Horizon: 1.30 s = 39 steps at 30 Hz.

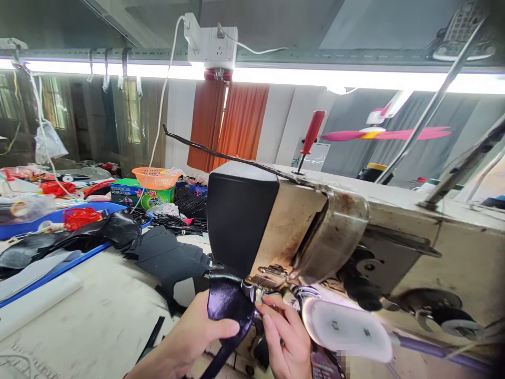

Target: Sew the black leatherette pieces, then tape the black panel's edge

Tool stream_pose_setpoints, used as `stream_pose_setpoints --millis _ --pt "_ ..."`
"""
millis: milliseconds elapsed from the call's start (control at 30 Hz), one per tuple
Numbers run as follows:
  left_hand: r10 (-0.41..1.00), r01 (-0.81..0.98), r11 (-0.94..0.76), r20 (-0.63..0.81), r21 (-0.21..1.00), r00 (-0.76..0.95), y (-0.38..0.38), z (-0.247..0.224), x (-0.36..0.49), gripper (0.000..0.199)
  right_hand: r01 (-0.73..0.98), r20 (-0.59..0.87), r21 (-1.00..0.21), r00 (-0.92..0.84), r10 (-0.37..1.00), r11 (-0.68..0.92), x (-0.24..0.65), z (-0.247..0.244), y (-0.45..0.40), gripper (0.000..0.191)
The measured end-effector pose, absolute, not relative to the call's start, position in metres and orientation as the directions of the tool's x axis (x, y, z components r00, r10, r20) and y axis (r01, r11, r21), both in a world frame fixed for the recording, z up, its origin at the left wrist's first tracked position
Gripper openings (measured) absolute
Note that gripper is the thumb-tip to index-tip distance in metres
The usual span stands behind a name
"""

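Observation:
A glossy black leather piece (229,298) sits at the needle area of a sewing machine (292,231). My left hand (193,332) grips its left side, the thumb lying on top and the fingers underneath. A narrow black strip runs down from the piece toward the bottom edge. My right hand (287,331) is just right of the piece, close under the presser foot (258,293). Its fingers are bent and pressed together, and whatever lies between the fingertips is hidden. An oval lamp (347,329) lights the area from the right.
Flat black pieces (168,255) are stacked on the table left of the machine. Farther left is a blue tray (98,250) with black material, near a green box (158,197) topped by an orange basket (155,178). A red-handled screwdriver (313,134) stands on the machine.

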<state>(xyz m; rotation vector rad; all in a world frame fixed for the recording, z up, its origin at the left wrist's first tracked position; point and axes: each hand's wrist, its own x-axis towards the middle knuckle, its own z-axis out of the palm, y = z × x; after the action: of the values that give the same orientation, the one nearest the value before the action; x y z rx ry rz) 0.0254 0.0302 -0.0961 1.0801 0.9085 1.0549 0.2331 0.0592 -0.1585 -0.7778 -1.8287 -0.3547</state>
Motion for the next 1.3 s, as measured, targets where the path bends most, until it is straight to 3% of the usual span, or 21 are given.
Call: stream_pose_setpoints --millis 600,800,967,1300 --pt "0.993 -0.254 0.072 -0.046 0.965 0.109 0.032 -0.099 0.045 0.045 0.656 0.91 -0.126 -0.222 0.349 0.744 0.232 -0.158 0.059 0.026" --pt "0.999 -0.125 0.018 -0.022 0.992 -0.036 0.035 -0.101 0.051 0.034 0.652 0.942 -0.106 -0.175 0.285 0.75 0.227 -0.149 0.056 0.021" --pt "0.999 -0.171 0.039 -0.044 0.984 -0.023 0.038 -0.103 0.051 0.02 0.661 0.929 -0.113 -0.193 0.314 0.742 0.227 -0.147 0.056 0.022" --pt "0.988 -0.141 0.015 -0.036 0.99 -0.147 0.041 -0.103 0.062 0.015 0.674 0.948 -0.097 -0.161 0.273 0.733 0.223 -0.14 0.054 0.024"
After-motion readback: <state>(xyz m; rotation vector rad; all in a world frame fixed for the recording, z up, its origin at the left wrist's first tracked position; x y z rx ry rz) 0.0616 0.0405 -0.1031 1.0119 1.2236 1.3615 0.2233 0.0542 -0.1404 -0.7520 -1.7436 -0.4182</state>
